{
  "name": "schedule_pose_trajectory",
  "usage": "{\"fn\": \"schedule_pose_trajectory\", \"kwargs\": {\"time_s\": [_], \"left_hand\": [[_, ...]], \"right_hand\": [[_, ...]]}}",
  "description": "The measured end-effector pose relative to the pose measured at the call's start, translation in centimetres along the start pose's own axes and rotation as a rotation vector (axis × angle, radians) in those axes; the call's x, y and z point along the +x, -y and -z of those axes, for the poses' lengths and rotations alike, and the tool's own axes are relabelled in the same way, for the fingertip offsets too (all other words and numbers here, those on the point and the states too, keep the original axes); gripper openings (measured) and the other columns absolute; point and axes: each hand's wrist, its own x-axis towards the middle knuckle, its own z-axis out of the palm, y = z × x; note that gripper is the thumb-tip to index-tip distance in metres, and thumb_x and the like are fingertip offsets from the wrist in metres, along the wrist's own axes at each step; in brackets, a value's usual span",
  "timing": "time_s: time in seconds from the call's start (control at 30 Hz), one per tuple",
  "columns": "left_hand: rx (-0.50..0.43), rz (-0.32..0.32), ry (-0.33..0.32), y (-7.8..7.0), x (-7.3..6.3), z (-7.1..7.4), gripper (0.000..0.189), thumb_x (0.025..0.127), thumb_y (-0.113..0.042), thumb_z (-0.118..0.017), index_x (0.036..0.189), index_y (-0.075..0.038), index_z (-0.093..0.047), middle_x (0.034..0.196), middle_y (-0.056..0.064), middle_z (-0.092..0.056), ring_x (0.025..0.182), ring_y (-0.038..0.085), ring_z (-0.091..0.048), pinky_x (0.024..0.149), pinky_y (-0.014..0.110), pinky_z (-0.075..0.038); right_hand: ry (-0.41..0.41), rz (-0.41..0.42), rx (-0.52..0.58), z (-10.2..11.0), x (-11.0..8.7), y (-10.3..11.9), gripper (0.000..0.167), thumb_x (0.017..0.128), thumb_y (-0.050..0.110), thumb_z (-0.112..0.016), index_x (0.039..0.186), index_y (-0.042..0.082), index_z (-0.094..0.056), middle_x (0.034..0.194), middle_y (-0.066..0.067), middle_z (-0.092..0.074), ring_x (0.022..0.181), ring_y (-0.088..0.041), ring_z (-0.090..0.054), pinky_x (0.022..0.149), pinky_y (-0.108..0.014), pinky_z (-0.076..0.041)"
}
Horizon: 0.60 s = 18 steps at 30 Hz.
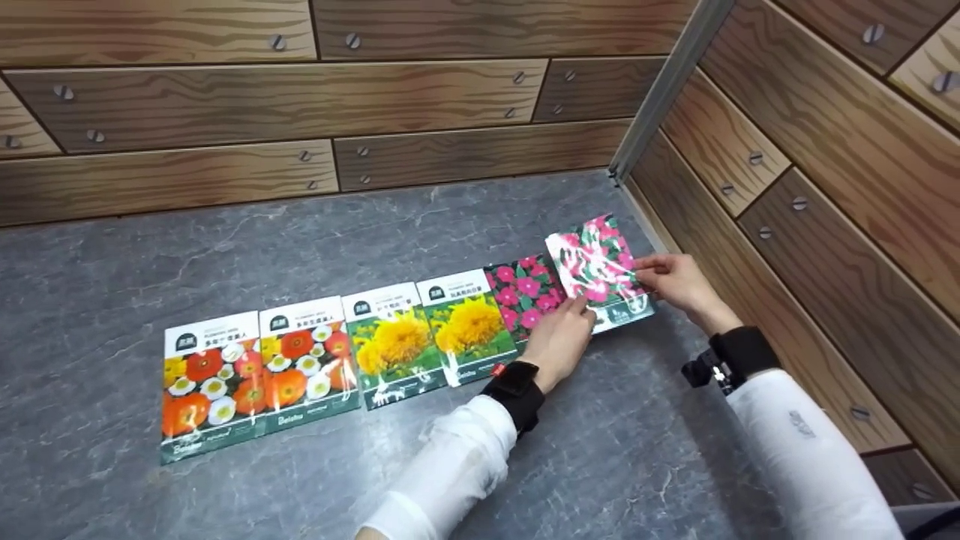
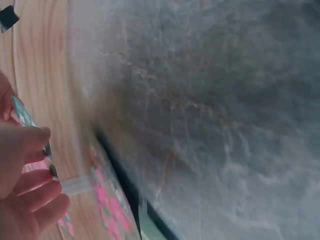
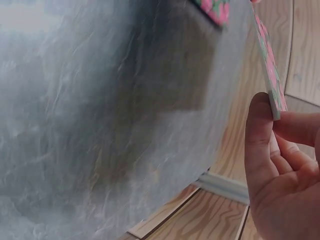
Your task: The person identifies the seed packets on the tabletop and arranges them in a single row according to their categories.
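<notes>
In the head view, a seed packet with pink flowers (image 1: 596, 262) is raised at the right end of a row of packets. My right hand (image 1: 679, 289) pinches its right edge between thumb and fingers; the right wrist view shows the thin packet (image 3: 268, 65) edge-on in that pinch. At its lower left corner, my left hand (image 1: 559, 341) grips it, and the left wrist view has the packet (image 2: 36, 165) between thumb and fingers. A second pink-flower packet (image 1: 523, 289) lies flat just left of it, partly covered by my left hand.
Two yellow-flower packets, one here (image 1: 466, 326), and two orange-poppy packets, one here (image 1: 212, 390), continue the row leftward on the grey marbled surface (image 1: 300, 487). Wood-patterned walls (image 1: 442, 97) stand behind and to the right, meeting at a corner strip (image 1: 667, 90).
</notes>
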Motion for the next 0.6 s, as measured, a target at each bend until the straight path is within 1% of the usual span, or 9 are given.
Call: {"fn": "schedule_pose_trajectory", "kwargs": {"time_s": [0.07, 0.17, 0.27, 0.33, 0.37, 0.43, 0.53, 0.6], "left_hand": [[-0.022, 0.005, 0.020, -0.2, 0.3, -0.5, 0.019, 0.105, -0.027, -0.066, 0.114, -0.015, -0.076, 0.127, 0.002, -0.071, 0.113, 0.016, -0.070, 0.079, 0.028, -0.065], [-0.035, 0.016, 0.079, -0.3, 0.5, -1.0, 0.021, 0.103, -0.029, -0.068, 0.117, -0.015, -0.076, 0.128, 0.001, -0.071, 0.113, 0.015, -0.070, 0.080, 0.030, -0.065], [-0.019, 0.012, 0.130, -0.5, 0.6, -1.2, 0.022, 0.104, -0.029, -0.066, 0.116, -0.015, -0.077, 0.124, 0.001, -0.072, 0.110, 0.015, -0.070, 0.079, 0.030, -0.065], [0.001, 0.012, 0.163, -0.7, 0.7, -1.3, 0.023, 0.105, -0.031, -0.064, 0.115, -0.016, -0.079, 0.121, 0.000, -0.073, 0.109, 0.014, -0.071, 0.079, 0.030, -0.065], [0.012, 0.012, 0.180, -0.8, 0.7, -1.3, 0.024, 0.105, -0.032, -0.064, 0.114, -0.016, -0.080, 0.119, 0.000, -0.073, 0.108, 0.014, -0.071, 0.079, 0.030, -0.065], [0.033, 0.020, 0.212, -1.0, 0.9, -1.5, 0.026, 0.106, -0.035, -0.063, 0.113, -0.018, -0.081, 0.120, -0.001, -0.073, 0.111, 0.014, -0.070, 0.084, 0.030, -0.064], [0.056, 0.036, 0.270, -1.2, 1.2, -1.6, 0.031, 0.107, -0.040, -0.059, 0.116, -0.020, -0.081, 0.130, -0.001, -0.071, 0.120, 0.014, -0.067, 0.092, 0.030, -0.062], [0.070, 0.042, 0.298, -1.3, 1.5, -1.6, 0.033, 0.108, -0.042, -0.056, 0.120, -0.021, -0.079, 0.135, -0.001, -0.069, 0.126, 0.014, -0.064, 0.098, 0.030, -0.061]], "right_hand": [[-0.003, -0.004, -0.013, 0.0, 0.2, -0.4, 0.040, 0.106, 0.010, -0.057, 0.136, -0.016, -0.060, 0.099, -0.001, -0.077, 0.074, 0.005, -0.066, 0.066, -0.015, -0.059], [-0.011, -0.005, -0.043, -0.2, 0.4, -0.9, 0.038, 0.105, 0.010, -0.058, 0.133, -0.016, -0.062, 0.095, -0.001, -0.076, 0.073, 0.004, -0.065, 0.064, -0.016, -0.057], [-0.016, 0.000, -0.065, -0.4, 0.7, -1.4, 0.037, 0.103, 0.007, -0.058, 0.131, -0.017, -0.063, 0.091, -0.002, -0.076, 0.071, 0.003, -0.063, 0.062, -0.017, -0.056], [-0.016, -0.004, -0.072, -0.5, 0.8, -1.6, 0.037, 0.103, 0.006, -0.058, 0.130, -0.017, -0.063, 0.091, -0.003, -0.076, 0.070, 0.004, -0.062, 0.063, -0.017, -0.056], [-0.018, -0.004, -0.074, -0.6, 0.8, -1.7, 0.036, 0.102, 0.006, -0.058, 0.130, -0.017, -0.063, 0.092, -0.005, -0.076, 0.070, 0.004, -0.062, 0.063, -0.017, -0.056], [-0.023, 0.003, -0.078, -0.8, 0.9, -1.9, 0.036, 0.102, 0.005, -0.058, 0.129, -0.018, -0.062, 0.097, -0.015, -0.077, 0.071, 0.005, -0.061, 0.064, -0.015, -0.056], [-0.046, 0.013, -0.090, -1.1, 1.1, -2.1, 0.035, 0.101, 0.003, -0.058, 0.127, -0.020, -0.063, 0.108, -0.031, -0.075, 0.071, 0.006, -0.061, 0.065, -0.013, -0.055], [-0.064, 0.020, -0.110, -1.2, 1.2, -2.2, 0.035, 0.100, 0.002, -0.058, 0.126, -0.021, -0.063, 0.115, -0.037, -0.072, 0.071, 0.006, -0.061, 0.065, -0.011, -0.054]]}}
